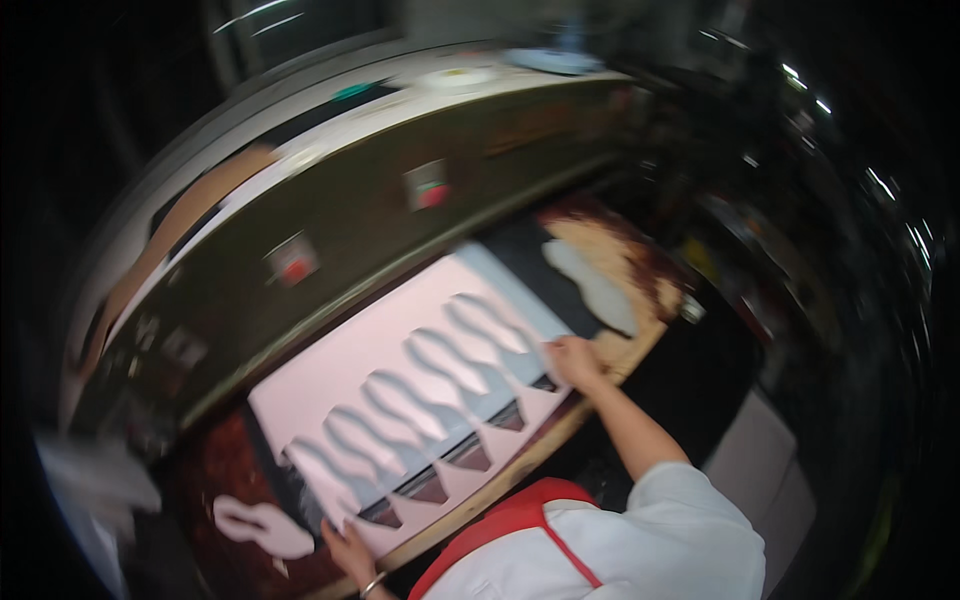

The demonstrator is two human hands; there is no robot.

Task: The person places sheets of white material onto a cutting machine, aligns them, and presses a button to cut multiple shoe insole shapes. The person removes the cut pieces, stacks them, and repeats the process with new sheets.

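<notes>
A pale pink sheet (340, 360) with a row of several sole-shaped cut-outs lies slanted across the work board. Through the openings a light blue-grey layer (500, 270) shows, which also sticks out along the sheet's right side. My right hand (577, 362) is closed on the sheet's right edge, fingers curled over it. My left hand (348, 553) is at the near left corner, thumb and fingers about the edge; blur softens its detail. Right of the sheet lies a whitish sole-shaped piece (595, 288). Near my left hand rests a pale pink sole-shaped piece with an opening (262, 527).
Behind the sheet runs a dark green machine beam (350, 210) with two red-button switch boxes (294, 262). On its top ledge (410, 75) lie a brown strip and a round whitish item. The worn reddish-brown board (215, 470) continues on the left.
</notes>
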